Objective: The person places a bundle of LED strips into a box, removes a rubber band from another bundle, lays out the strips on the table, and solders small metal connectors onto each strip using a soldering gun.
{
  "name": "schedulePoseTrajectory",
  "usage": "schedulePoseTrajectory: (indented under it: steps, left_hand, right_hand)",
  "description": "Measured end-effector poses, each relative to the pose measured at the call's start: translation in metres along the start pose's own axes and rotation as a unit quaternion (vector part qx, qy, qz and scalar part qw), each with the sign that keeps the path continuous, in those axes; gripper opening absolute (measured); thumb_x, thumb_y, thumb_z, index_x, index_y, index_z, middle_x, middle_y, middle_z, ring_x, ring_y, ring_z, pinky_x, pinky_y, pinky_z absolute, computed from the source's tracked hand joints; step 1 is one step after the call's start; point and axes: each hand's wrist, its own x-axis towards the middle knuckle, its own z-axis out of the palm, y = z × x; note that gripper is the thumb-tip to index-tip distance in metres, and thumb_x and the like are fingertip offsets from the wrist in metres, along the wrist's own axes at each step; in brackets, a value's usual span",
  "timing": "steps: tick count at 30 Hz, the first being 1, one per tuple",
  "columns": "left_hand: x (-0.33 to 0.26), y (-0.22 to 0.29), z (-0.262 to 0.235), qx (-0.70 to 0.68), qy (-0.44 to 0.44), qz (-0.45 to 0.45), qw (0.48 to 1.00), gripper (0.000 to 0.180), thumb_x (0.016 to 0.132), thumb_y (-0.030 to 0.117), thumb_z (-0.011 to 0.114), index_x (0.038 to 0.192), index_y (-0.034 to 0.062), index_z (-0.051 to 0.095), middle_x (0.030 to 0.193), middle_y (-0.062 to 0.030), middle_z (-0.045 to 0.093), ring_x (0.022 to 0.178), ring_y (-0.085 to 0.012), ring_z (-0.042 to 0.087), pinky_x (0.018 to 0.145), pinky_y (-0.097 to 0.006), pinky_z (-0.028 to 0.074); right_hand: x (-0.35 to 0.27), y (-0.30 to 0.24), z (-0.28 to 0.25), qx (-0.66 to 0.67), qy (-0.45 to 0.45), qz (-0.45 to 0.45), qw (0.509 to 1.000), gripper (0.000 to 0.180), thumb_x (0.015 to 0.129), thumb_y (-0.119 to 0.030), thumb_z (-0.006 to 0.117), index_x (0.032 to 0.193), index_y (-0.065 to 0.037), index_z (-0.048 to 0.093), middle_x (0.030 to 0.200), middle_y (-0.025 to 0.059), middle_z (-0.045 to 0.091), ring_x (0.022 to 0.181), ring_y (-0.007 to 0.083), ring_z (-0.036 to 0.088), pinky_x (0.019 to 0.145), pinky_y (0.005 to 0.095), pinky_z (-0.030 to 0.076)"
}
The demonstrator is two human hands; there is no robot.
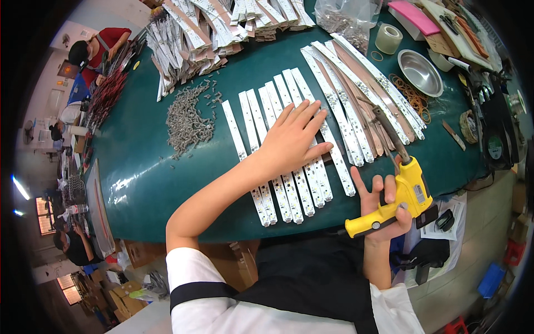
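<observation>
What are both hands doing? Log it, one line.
left hand: spread over white LED strips | right hand: gripping yellow soldering gun | nearby: grey component pile, metal bowl

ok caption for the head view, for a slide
Left hand spread over white circuit strips, right hand holding a yellow soldering gun.

The one view, the left of two fisheye cameras worn on the head, looks down and forward across the bench (139, 161), near enough that the hands (290, 138) show large, wide enough to include apron (311, 270) and floor (473, 236).
</observation>
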Motion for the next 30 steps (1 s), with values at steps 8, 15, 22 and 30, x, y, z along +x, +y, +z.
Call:
schedulePoseTrajectory:
  steps: [8,15,22,30]
  left_hand:
    - [-0.014,0.000,-0.006,-0.064,-0.020,-0.011,0.998,0.061,0.092,0.039,0.052,0.140,0.0042,0.037,0.147,-0.0181,0.033,0.138,-0.0344,0.027,0.114,-0.049,0.019]
    - [-0.032,0.000,-0.015,0.019,-0.023,-0.041,0.999,0.077,0.090,0.048,0.052,0.141,-0.0047,0.030,0.149,-0.0231,0.027,0.141,-0.0355,0.022,0.114,-0.048,0.016]
    - [-0.038,0.011,-0.001,-0.012,0.003,-0.037,0.999,0.082,0.087,0.053,0.054,0.136,-0.0091,0.034,0.145,-0.0274,0.031,0.138,-0.0397,0.027,0.113,-0.049,0.018]
    - [-0.044,-0.006,-0.025,-0.071,0.012,-0.064,0.995,0.060,0.092,0.033,0.053,0.141,0.0020,0.035,0.149,-0.0185,0.029,0.140,-0.0353,0.023,0.114,-0.049,0.017]
  right_hand:
    - [-0.008,0.002,0.000,-0.024,0.006,0.025,0.999,0.090,0.072,-0.017,0.060,0.147,-0.001,0.013,0.080,0.0040,0.049,0.101,0.0245,0.053,0.111,0.0661,0.011]
    - [-0.007,-0.007,0.000,-0.072,-0.003,0.013,0.997,0.091,0.071,-0.017,0.061,0.147,-0.002,0.013,0.079,0.0018,0.048,0.097,0.0212,0.052,0.110,0.0680,0.010]
    - [-0.012,0.001,0.002,-0.086,0.012,0.033,0.996,0.090,0.071,-0.018,0.059,0.147,-0.002,0.013,0.080,0.0023,0.047,0.096,0.0212,0.052,0.110,0.0677,0.011]
    - [-0.013,-0.004,0.005,-0.087,0.007,0.033,0.996,0.089,0.072,-0.018,0.059,0.146,-0.002,0.013,0.080,0.0029,0.048,0.096,0.0216,0.052,0.110,0.0676,0.011]
